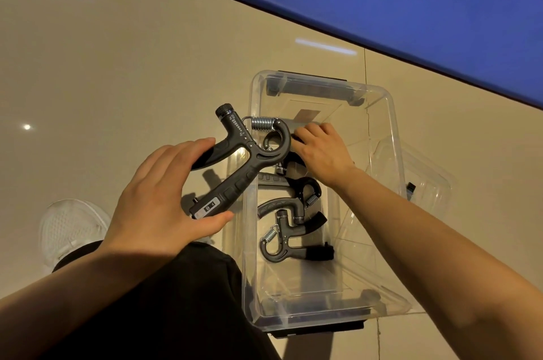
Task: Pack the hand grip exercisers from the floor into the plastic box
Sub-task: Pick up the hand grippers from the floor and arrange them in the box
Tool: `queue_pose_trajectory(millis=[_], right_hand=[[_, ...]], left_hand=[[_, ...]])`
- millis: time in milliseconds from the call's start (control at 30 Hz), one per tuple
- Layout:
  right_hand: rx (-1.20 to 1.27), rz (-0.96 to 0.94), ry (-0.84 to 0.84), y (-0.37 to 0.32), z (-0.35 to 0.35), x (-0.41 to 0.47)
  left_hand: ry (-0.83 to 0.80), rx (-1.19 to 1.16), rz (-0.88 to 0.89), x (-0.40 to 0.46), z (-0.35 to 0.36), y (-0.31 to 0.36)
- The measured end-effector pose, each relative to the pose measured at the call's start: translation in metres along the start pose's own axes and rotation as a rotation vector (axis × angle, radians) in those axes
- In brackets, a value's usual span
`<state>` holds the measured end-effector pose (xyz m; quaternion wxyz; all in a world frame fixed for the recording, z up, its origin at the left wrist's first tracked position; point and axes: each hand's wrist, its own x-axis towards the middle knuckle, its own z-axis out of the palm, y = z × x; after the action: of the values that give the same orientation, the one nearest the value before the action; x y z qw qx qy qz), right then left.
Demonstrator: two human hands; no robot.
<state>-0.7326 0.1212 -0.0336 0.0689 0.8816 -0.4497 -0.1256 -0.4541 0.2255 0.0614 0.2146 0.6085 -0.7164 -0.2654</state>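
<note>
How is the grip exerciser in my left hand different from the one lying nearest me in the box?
The held exerciser is up at the plastic box rim, gripped by the left hand; the nearest packed exerciser lies free on the box bottom. The held one's spring points away from you, the packed one's left. Both are dark grey with a metal spring.

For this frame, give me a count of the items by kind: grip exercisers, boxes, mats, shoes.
Hand grip exercisers: 4 clearly visible, one held by the left hand at, one under the right hand at, two lying in the box at and
Clear plastic box: 1
Blue mat: 1
White shoe: 1
Total: 7
</note>
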Motion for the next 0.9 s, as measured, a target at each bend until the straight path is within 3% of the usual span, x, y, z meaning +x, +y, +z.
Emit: queue_pose_trajectory(millis=[200,467,667,800,900], right_hand=[[0.132,0.099,-0.252,0.007,0.016,-0.013],[0.283,0.245,-0.297,-0.004,0.028,-0.013],[0.209,0.298,-0.308,-0.015,0.017,-0.015],[0.667,0.592,-0.188,-0.032,-0.03,-0.036],[1.037,0.675,-0.063,-0.049,-0.082,-0.077]], left_hand=[[-0.01,-0.021,-0.013,-0.001,0.001,0.001],[-0.018,-0.024,-0.023,-0.001,0.001,0.002],[-0.009,-0.012,-0.017,0.0,0.0,0.003],[0.001,-0.003,0.011,0.001,0.0,0.001],[-0.008,-0.016,0.002,0.001,0.001,0.002]])
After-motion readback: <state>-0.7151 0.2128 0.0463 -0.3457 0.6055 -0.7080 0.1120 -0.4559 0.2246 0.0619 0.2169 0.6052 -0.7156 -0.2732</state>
